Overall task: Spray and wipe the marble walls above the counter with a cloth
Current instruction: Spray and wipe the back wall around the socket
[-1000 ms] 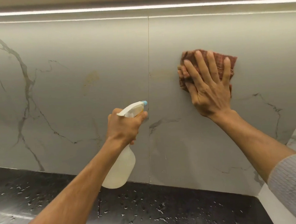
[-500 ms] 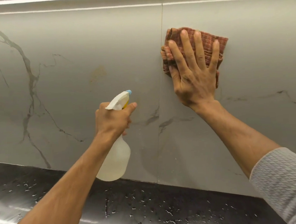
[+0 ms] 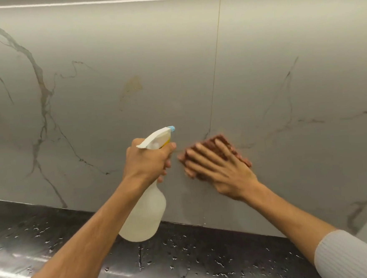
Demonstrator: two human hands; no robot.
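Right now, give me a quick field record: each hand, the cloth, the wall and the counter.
left hand: gripping spray bottle by its neck, nozzle toward the wall
right hand: flat on the cloth, fingers spread, motion-blurred
cloth: reddish-brown, pressed against the wall just right of the panel seam, low on the panel
marble wall: grey with dark veins; yellowish stain on the left panel, not under the cloth
panel seam: vertical, between the two panels
counter: dark, glossy, scattered with water droplets
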